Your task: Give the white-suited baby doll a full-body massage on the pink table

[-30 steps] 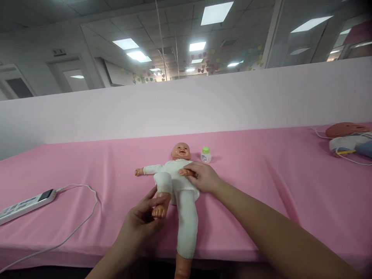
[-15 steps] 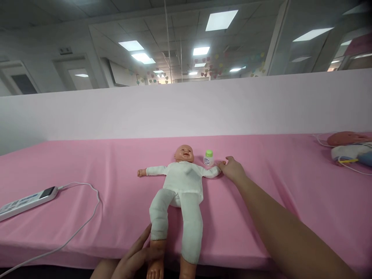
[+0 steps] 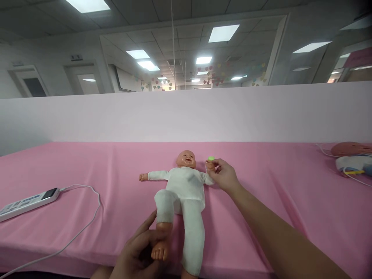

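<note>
A baby doll (image 3: 187,190) in a white cloth suit lies on its back, head toward the far wall. My left hand (image 3: 139,248) is closed round its lower leg just above the bare foot (image 3: 160,251), and that knee is bent up. With thumb and fingers, my right hand (image 3: 226,177) grips the doll's hand (image 3: 210,166) on the right, so the forearm is raised. Behind it shows the green cap (image 3: 211,158) of a small bottle; the bottle's body is mostly hidden.
A pink sheet (image 3: 116,217) covers the surface, with a low white wall (image 3: 145,118) along the back. A white power strip (image 3: 31,203) with a cord (image 3: 94,217) lies at the left. At the far right are a pinkish object (image 3: 350,148), a bundle (image 3: 353,164) and white cords.
My right hand has taken hold of the doll's hand and lifted it up and inward, covering much of the bottle. My left hand has raised the doll's foot, bending the knee more.
</note>
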### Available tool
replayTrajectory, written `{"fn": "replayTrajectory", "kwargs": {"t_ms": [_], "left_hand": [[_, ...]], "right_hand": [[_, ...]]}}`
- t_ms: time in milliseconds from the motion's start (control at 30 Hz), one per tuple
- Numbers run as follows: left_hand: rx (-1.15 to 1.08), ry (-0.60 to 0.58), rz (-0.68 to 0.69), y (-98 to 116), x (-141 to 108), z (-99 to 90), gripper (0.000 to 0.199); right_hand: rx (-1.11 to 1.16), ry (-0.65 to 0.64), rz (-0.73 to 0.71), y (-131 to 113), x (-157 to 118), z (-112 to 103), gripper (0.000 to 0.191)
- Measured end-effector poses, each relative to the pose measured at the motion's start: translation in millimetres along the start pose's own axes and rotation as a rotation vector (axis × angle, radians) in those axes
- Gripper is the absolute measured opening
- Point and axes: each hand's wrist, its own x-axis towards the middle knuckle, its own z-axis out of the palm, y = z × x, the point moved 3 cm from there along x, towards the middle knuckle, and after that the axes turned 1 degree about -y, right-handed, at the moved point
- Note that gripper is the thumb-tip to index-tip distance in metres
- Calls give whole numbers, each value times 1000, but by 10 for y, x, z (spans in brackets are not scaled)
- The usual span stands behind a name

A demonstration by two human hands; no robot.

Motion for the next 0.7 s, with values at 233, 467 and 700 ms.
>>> {"fn": "replayTrajectory", "kwargs": {"t_ms": [233, 467, 700], "left_hand": [[-115, 63, 98, 108, 560, 147, 29], [-326, 74, 7, 61, 940, 271, 44], [-168, 140, 121, 42, 481, 164, 30]], "right_hand": [[-321, -379, -548, -410, -393, 423, 22], [-452, -464, -547, -443, -420, 449, 25], [-148, -306, -234, -204, -227, 317, 23]]}}
